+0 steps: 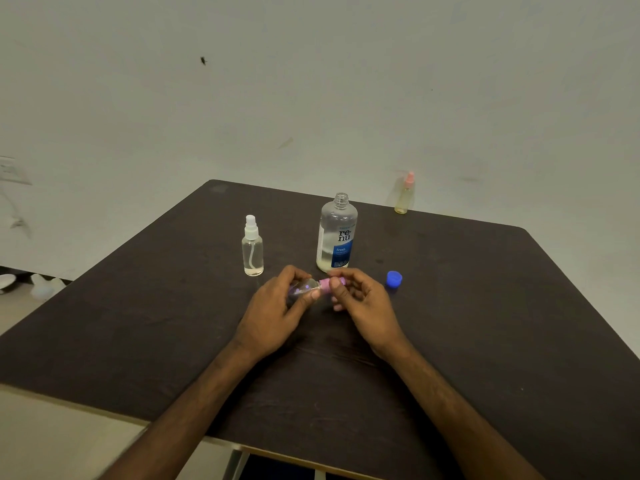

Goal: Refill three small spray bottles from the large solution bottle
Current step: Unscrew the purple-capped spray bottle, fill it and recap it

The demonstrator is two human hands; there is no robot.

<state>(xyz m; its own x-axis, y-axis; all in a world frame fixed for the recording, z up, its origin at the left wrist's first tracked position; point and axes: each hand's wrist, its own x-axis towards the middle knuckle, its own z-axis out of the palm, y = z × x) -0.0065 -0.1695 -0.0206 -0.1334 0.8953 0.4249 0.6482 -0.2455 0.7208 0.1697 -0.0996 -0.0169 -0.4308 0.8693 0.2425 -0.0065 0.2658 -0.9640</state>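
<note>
Between both hands' fingers (335,283) lies the small spray bottle (306,287).

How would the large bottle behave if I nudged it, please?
The large bottle looks mostly empty, so probably light and easy to slide. It is tall, so a high push might tip it. Its neck is open, the cap lying apart, so tipping would likely spill.
</note>
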